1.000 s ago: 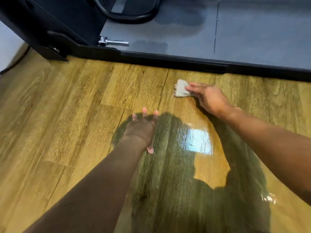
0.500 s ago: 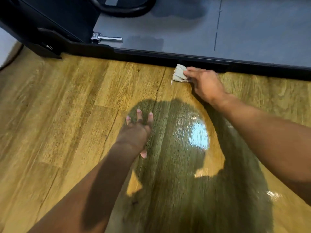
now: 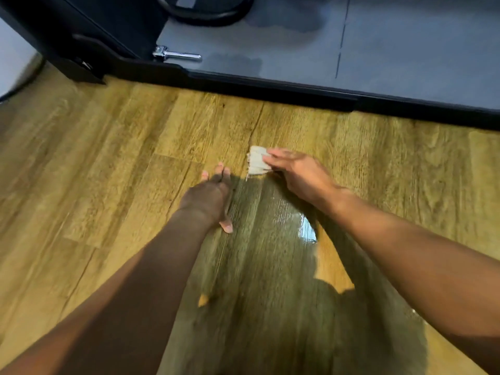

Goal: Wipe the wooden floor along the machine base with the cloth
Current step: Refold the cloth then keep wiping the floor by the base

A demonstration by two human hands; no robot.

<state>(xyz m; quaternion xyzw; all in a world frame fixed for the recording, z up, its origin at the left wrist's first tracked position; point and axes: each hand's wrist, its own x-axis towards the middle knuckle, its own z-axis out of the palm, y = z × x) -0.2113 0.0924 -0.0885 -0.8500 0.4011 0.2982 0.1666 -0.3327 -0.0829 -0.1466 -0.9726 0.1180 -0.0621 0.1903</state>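
A small pale cloth (image 3: 255,161) lies flat on the wooden floor (image 3: 113,163), well short of the black machine base (image 3: 270,89). My right hand (image 3: 300,173) presses the cloth down with straight fingers laid over its right side. My left hand (image 3: 212,196) rests flat on the floor just left of the cloth, fingers spread and pointing toward the machine. The two hands are a short gap apart. Motion blur smears the cloth's edges.
The machine's grey deck (image 3: 378,50) runs across the top, with a chrome lever (image 3: 176,55) near its left corner and a black curved tube (image 3: 211,12) behind. A dark cable (image 3: 24,82) lies at the far left. A shiny wet patch (image 3: 305,226) glints between my forearms.
My right hand has pulled the cloth back from the machine base toward me and a little left. My left hand stays planted on the floor; the camera has shifted.
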